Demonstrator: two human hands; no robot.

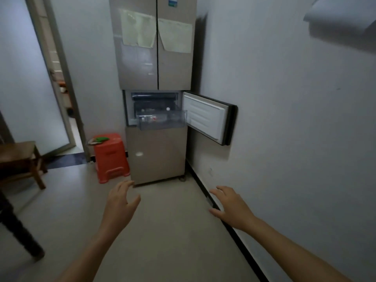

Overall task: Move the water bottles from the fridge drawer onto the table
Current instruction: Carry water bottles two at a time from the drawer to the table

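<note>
A tall beige fridge (156, 58) stands against the far wall. Its middle compartment door (207, 117) is swung open to the right. A clear plastic drawer (162, 126) is pulled out from that compartment, and water bottles (153, 118) lie inside it, blurred and partly hidden by the drawer's front. My left hand (120, 202) and my right hand (230, 206) are stretched out low in front of me, well short of the fridge. Both hold nothing and have their fingers spread. Only a dark table leg (18, 224) shows at the left edge.
An orange plastic stool (110, 157) with a green item on top stands left of the fridge. A wooden chair (20, 159) is at the left, with an open doorway (61, 82) behind it. A white wall (284, 119) with black skirting runs along my right.
</note>
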